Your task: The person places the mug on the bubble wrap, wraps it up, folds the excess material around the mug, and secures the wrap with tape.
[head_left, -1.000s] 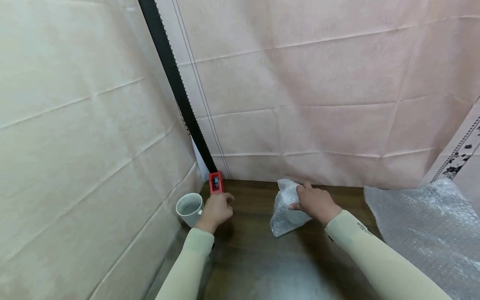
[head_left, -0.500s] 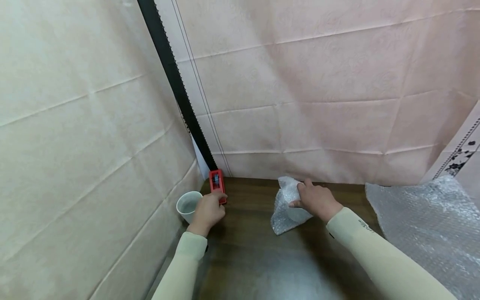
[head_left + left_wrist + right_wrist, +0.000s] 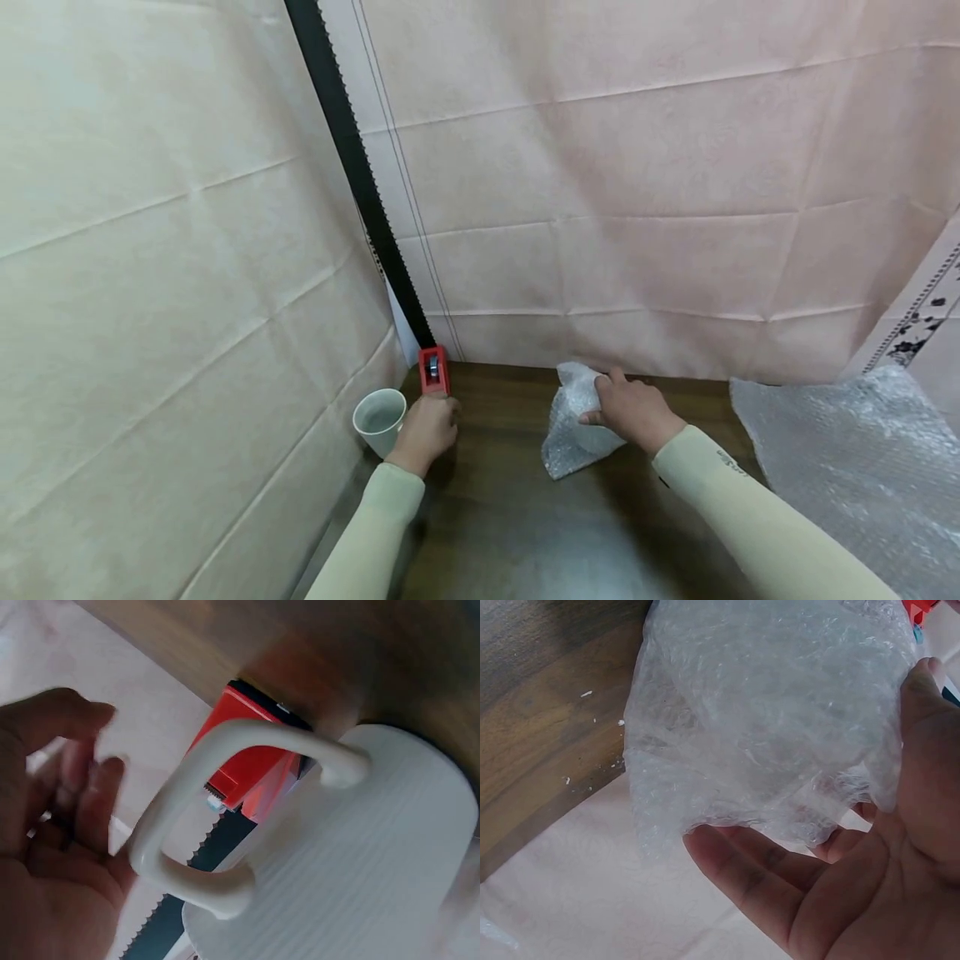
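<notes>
My left hand [image 3: 427,429] is between the white mug [image 3: 378,417] and the red tape dispenser [image 3: 443,379] at the table's back left corner. In the left wrist view, the fingers [image 3: 82,780] bend loosely beside the mug's handle [image 3: 160,814], apart from it and holding nothing. The dispenser [image 3: 255,774] shows behind that handle. At the middle of the back edge, my right hand [image 3: 633,408] grips a crumpled bubble wrap bundle [image 3: 573,429]. The right wrist view has the thumb on one side of the wrap [image 3: 772,712] and the fingers curled under its edge; the wrap hides its inside.
A big sheet of bubble wrap [image 3: 855,450] lies on the right of the brown wooden table [image 3: 517,533]. Pale cloth walls [image 3: 637,267] stand close behind and at left, with a dark serrated-edged strip [image 3: 352,167] at their corner. Small white bits [image 3: 586,694] dot the wood.
My left hand shifted slightly toward me and left, uncovering more of the dispenser, then back up beside it. The right hand keeps its grip on the bubble wrap bundle in place.
</notes>
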A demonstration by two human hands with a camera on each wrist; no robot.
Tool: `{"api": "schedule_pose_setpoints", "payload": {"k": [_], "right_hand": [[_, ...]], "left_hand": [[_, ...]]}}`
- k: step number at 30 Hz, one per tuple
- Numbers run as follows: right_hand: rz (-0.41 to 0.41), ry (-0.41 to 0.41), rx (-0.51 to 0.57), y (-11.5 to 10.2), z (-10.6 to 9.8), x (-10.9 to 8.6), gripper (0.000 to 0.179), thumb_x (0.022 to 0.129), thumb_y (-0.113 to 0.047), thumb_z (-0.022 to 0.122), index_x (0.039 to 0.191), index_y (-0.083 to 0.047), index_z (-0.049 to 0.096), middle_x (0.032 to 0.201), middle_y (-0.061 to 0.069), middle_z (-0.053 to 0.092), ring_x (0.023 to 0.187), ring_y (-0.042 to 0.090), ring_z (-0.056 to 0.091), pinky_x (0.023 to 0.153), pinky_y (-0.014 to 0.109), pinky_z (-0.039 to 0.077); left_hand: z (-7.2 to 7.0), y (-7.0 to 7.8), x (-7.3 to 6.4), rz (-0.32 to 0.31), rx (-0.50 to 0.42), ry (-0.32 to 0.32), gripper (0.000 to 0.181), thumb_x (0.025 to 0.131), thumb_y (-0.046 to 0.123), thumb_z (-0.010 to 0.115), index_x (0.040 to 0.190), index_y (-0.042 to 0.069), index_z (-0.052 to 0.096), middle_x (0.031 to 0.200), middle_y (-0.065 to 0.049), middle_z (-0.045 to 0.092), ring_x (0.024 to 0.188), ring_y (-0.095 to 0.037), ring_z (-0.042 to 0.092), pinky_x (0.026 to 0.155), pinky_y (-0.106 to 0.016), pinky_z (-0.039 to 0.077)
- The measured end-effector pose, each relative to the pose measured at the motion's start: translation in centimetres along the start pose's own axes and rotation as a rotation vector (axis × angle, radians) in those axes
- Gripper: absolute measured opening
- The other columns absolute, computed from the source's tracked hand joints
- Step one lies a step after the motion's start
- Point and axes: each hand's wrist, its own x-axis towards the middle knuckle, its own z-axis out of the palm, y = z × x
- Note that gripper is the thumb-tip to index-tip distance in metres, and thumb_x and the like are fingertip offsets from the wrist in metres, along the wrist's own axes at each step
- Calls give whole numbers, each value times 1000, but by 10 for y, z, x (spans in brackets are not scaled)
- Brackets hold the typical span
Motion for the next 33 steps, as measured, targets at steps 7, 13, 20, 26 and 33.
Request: {"api": "schedule_pose_setpoints", "payload": {"k": [7, 13, 20, 26, 33], "right_hand": [[-10, 6, 3, 0, 2, -2, 61, 101, -53, 80, 119, 3, 63, 110, 21, 63, 74, 35, 65, 68, 57, 62], [-15, -10, 18, 1, 1, -2, 61, 101, -53, 80, 117, 2, 62, 109, 20, 61, 72, 33, 61, 66, 56, 61], [-12, -9, 22, 5, -2, 0, 62, 101, -53, 80, 119, 3, 63, 110, 20, 61, 74, 33, 61, 68, 57, 62], [-11, -9, 14, 5, -2, -1, 61, 102, -54, 79, 118, 3, 62, 110, 20, 61, 74, 33, 61, 66, 56, 61], [-29, 15, 1, 3, -2, -3, 59, 102, -53, 79, 115, 2, 61, 108, 20, 60, 71, 32, 58, 63, 54, 60]], "left_hand": [[-2, 1, 12, 38, -180, -233, 29, 93, 3, 83, 123, 6, 85, 114, -8, 79, 96, -21, 75, 98, -48, 69], [-6, -3, 11, 4, -140, -245, 30, 94, 7, 85, 123, 9, 85, 112, -5, 77, 89, -17, 69, 97, -46, 69], [-15, -2, 14, 10, -8, -95, 20, 91, 3, 87, 110, 10, 86, 104, -7, 76, 89, -23, 74, 94, -47, 70], [5, 5, 8, -76, 80, -79, 22, 91, -3, 86, 112, 5, 81, 102, -15, 75, 85, -27, 71, 88, -50, 69], [25, 19, 8, -250, 226, 214, 21, 97, -2, 81, 115, -11, 72, 99, -28, 72, 87, -37, 69, 81, -47, 65]]}}
